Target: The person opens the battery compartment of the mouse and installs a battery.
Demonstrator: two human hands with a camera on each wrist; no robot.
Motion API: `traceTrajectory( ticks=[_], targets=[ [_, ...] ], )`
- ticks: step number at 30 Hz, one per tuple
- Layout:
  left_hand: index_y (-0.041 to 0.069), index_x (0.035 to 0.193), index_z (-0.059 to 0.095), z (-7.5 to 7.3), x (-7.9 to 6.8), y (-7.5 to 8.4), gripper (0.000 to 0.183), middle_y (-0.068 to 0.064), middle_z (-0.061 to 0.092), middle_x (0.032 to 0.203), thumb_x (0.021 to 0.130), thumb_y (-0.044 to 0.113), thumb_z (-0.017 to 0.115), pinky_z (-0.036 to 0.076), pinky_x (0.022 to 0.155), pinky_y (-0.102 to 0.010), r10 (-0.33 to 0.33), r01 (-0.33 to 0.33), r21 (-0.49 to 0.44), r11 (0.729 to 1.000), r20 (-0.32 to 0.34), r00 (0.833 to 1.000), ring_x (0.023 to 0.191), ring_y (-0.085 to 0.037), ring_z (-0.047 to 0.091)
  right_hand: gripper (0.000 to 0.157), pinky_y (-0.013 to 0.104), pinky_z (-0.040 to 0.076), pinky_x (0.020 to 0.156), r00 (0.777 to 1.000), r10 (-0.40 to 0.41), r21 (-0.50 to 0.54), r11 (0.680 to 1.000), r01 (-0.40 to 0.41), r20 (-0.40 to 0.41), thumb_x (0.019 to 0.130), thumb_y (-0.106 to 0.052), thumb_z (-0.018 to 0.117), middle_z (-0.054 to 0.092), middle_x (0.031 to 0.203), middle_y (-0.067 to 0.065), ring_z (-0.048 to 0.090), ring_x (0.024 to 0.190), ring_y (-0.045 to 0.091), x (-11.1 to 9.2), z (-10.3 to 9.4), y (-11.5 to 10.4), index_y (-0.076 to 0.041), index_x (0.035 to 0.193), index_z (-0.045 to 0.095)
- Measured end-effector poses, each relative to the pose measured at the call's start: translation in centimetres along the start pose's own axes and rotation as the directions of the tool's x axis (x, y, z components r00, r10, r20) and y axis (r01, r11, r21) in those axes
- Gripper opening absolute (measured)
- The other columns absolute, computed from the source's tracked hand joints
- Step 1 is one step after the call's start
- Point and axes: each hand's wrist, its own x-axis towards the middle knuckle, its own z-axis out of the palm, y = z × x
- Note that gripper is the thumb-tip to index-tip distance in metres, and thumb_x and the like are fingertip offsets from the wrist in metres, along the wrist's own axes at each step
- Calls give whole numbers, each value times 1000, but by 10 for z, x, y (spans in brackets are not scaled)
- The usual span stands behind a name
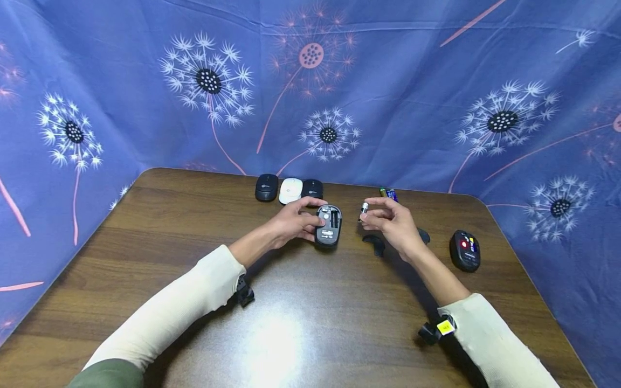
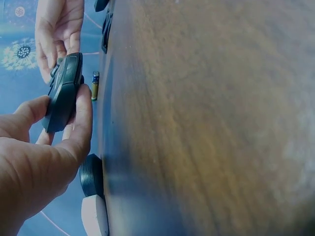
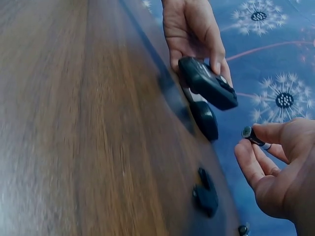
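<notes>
My left hand [image 1: 293, 222] grips a black computer mouse [image 1: 328, 229] by its sides, off the table. Its underside faces me, with the battery compartment uncovered and dark slots showing. To the right, my right hand [image 1: 395, 223] pinches a small battery [image 1: 364, 209] between thumb and fingertips, a short gap from the mouse. The right wrist view shows that battery [image 3: 253, 137] held by its sides, one end pointing toward the mouse [image 3: 209, 83]. Below the right fingers lies a curved black cover [image 1: 374, 244]. Another dark piece [image 1: 424, 235] is partly hidden behind the right hand.
At the back edge stand a black mouse [image 1: 267, 187], a white mouse [image 1: 291, 190] and another black mouse [image 1: 312, 188]. More batteries [image 1: 388, 194] lie behind the right hand. On the right, an upturned black mouse [image 1: 464, 251] shows a red light. A patterned blue cloth [image 1: 330, 81] hangs behind the table.
</notes>
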Motion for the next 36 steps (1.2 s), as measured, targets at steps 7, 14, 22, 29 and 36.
traceTrajectory(
  ticks=[7,14,22,29,36],
  targets=[
    [10,160,57,2,2,1,58,-20,77,120,105,-4,69,68,70,-27,-6,6,-11,1000,4,1000,84,-18,78,53,42,73,97,1000,-17,11,1000,16,12,106,-3,76,81,105,-4,84,97,17,5,13,-7,8,154,57],
    [10,160,56,4,4,1,58,-20,77,120,105,-5,69,67,69,-27,-11,11,-12,1000,14,1000,81,-17,77,52,52,71,101,998,-46,0,999,46,43,105,-2,78,83,118,17,83,96,18,9,25,-11,8,152,60],
    [9,160,56,6,4,1,58,-15,76,112,105,-5,69,68,68,-27,-19,19,-19,1000,14,1000,79,-16,76,47,41,73,95,996,-78,-4,997,78,36,103,0,80,81,120,23,80,89,7,11,34,-13,5,148,65],
    [9,160,55,8,5,0,57,-13,75,110,106,-4,68,68,69,-27,-24,24,-23,999,20,1000,82,-17,76,46,34,73,88,993,-121,-90,988,122,14,101,-2,83,81,118,27,78,88,6,11,39,-12,4,144,68],
    [9,159,56,9,5,-2,56,-13,75,109,106,-4,68,68,69,-28,-26,26,-34,999,16,1000,84,-18,76,41,15,63,82,982,-187,-244,952,184,10,98,-6,87,83,116,23,76,95,10,10,45,-12,-2,137,74]
  ],
)
